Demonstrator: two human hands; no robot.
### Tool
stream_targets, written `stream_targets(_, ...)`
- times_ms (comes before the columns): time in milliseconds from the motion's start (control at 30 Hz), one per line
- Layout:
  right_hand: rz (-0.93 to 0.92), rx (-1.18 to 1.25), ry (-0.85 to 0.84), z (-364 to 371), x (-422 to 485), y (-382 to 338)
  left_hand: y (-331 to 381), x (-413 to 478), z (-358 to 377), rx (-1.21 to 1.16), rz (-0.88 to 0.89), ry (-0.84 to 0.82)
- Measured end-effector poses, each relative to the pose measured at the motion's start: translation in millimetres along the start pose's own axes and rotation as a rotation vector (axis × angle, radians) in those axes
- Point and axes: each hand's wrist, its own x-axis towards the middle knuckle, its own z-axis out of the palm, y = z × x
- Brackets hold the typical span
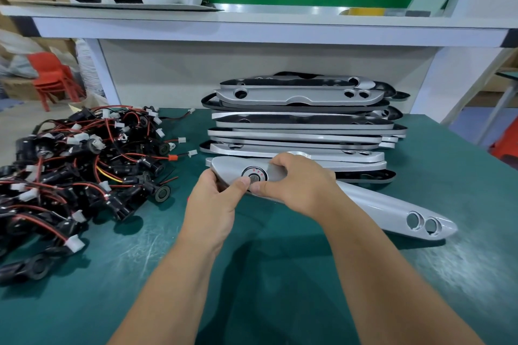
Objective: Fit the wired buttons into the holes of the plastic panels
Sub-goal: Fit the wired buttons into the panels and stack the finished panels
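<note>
Button [254,177] sits, seemingly seated, between thumbs as left hand [213,204] and right hand [297,185] grip panel [378,207].

Bright overhead light, soft shadows, warped edges.

silver panel [372,204] angled across the mat — button [254,177] seated in its left hole, two right holes bare.

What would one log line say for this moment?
phase: button fitting | left hand: grips silver panel | right hand: grips same panel | button: seated between thumbs | twin holes: empty | wired buttons pile: untouched
</note>
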Motion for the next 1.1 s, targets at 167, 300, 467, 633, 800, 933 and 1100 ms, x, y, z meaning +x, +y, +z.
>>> stream_targets(167, 0.002, -0.031, 0.085, 10.9, 3.8, 1.7, -4.3, 2.2, -0.1, 0.035, -0.011, 0.035)
stream_targets(300, -0.029, -0.047, 0.171, 17.9, 3.4, 2.4, -9.7, 5.5, -3.6, 0.045, -0.007, 0.005)
stream_targets(467, -0.11, -0.071, 0.148, 16.8, -1.7, 17.3, -18.3, 14.4, -11.4, 0.048, -0.013, -0.011)
stream_targets(633, 0.075, -0.35, 0.09, 7.1, -19.4, 90.7, -21.9, 29.9, -35.0, 0.009, -0.072, 0.038)
stream_targets(800, 0.306, -0.296, 0.173, -24.0, -43.2, 171.4, -27.7, 36.1, -45.8, 0.166, -0.063, 0.039)
stream_targets(933, 0.195, -0.1, 0.289, -22.8, -47.2, 192.2, -31.5, 35.7, -47.2, 0.286, -0.03, 0.005)
stream_targets(1100, 0.129, -0.062, 0.406, -20.7, -49.1, 184.2, -30.6, 35.1, -49.9, 0.232, -0.04, -0.003)
